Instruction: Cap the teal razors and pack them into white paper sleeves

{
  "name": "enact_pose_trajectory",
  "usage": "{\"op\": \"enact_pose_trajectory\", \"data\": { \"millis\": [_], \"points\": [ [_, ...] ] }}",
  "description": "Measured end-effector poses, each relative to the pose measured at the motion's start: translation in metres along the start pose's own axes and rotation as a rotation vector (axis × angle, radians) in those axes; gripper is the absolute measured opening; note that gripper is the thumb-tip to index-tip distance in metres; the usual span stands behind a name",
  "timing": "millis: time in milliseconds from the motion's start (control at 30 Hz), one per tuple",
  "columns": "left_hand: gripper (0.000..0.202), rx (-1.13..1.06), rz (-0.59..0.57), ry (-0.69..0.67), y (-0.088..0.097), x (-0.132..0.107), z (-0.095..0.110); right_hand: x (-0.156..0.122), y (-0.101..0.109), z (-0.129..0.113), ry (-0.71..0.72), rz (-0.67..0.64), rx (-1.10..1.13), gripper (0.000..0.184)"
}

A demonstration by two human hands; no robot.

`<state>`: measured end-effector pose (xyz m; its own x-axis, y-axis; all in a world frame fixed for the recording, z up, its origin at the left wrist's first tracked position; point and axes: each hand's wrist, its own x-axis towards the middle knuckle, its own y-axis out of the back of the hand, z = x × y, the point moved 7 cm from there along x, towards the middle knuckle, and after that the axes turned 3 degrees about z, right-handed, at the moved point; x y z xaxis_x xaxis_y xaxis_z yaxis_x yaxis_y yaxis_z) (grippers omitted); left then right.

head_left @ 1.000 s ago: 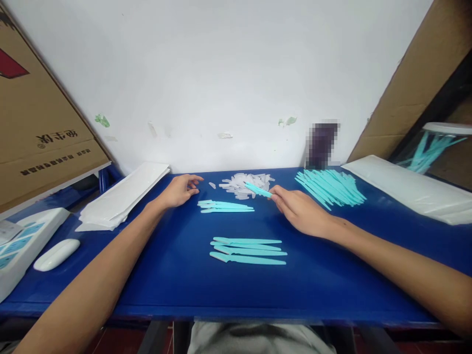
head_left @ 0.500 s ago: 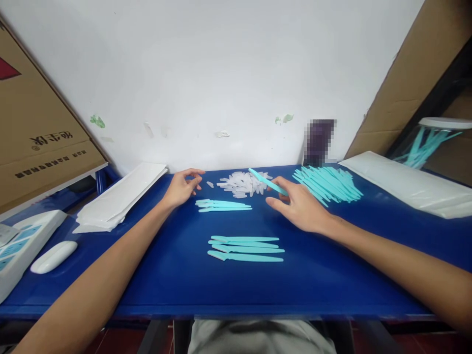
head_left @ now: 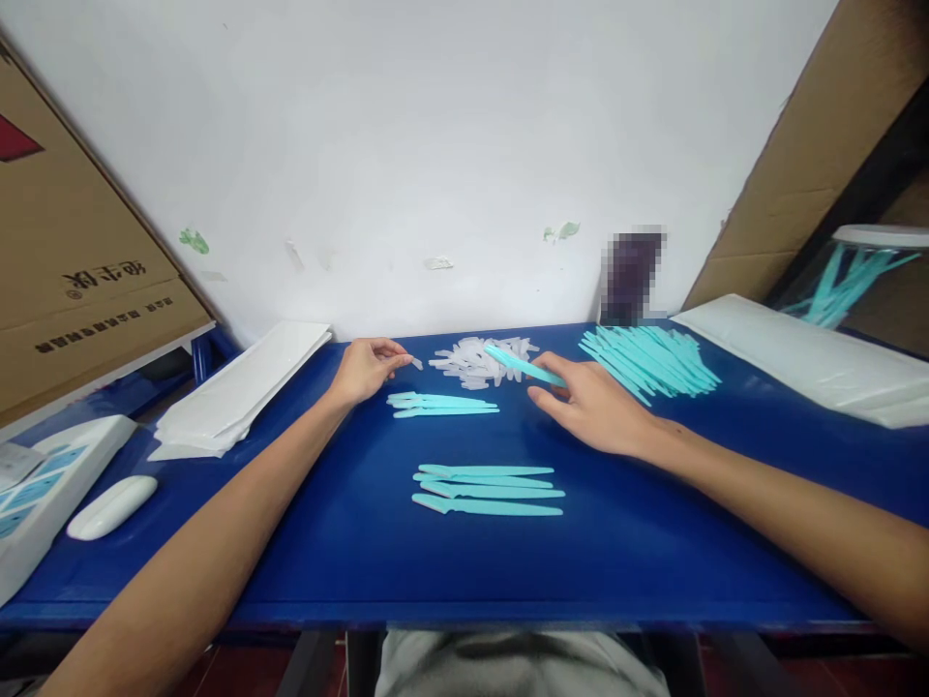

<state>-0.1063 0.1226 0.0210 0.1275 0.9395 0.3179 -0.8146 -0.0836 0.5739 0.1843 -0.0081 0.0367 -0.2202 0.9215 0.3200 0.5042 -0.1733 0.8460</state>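
Between the fingertips of my left hand [head_left: 370, 371] is a small translucent blade cap [head_left: 416, 363], just left of a loose heap of caps [head_left: 471, 362]. My right hand [head_left: 591, 402] grips a turquoise eyebrow razor [head_left: 526, 367] by its handle, the head pointing up and left over the heap. Several turquoise razors [head_left: 442, 405] lie in a small group in front of the caps. Closer to me, another row of razors [head_left: 490, 492] lies with heads to the left. A large pile of razors [head_left: 649, 363] rests beyond my right hand.
White plastic bags [head_left: 243, 387] lie at left, near a white oval object [head_left: 112, 507] and a white device with blue keys [head_left: 44, 489]. Another white bag [head_left: 805, 363] lies at right, before a clear tub of turquoise sticks [head_left: 846, 281]. A cardboard box [head_left: 87, 232] stands left; the wall closes the back.
My left fingers have closed on the loose cap beside the heap. The razor in my right hand has tipped lower, its head now over the caps.
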Motion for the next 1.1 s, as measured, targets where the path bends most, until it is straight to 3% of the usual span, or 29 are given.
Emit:
{"op": "enact_pose_trajectory", "data": {
  "millis": [233, 400, 533, 767, 933, 1100],
  "points": [
    [0.037, -0.043, -0.135, -0.022, -0.017, 0.001, -0.005, 0.0, -0.003, 0.002, 0.029, -0.013, -0.037, 0.023],
    [0.043, -0.034, -0.188, 0.005, -0.011, 0.002, -0.009, 0.0, -0.004, 0.003, 0.037, -0.032, -0.058, 0.024],
    [0.033, 0.051, -0.238, -0.03, -0.01, 0.0, -0.006, 0.0, -0.004, 0.002, 0.036, -0.046, -0.064, 0.025],
    [0.034, 0.174, -0.222, -0.148, -0.012, 0.0, -0.005, 0.0, -0.007, 0.002, 0.07, -0.058, -0.086, 0.026],
    [0.036, 0.168, -0.333, -0.208, -0.019, -0.003, -0.001, 0.0, -0.01, 0.004, 0.084, -0.071, -0.102, 0.028],
    [0.034, 0.251, -0.291, -0.248, -0.017, -0.005, 0.007, 0.0, -0.01, 0.003, 0.092, -0.083, -0.105, 0.028]
  ]
}}
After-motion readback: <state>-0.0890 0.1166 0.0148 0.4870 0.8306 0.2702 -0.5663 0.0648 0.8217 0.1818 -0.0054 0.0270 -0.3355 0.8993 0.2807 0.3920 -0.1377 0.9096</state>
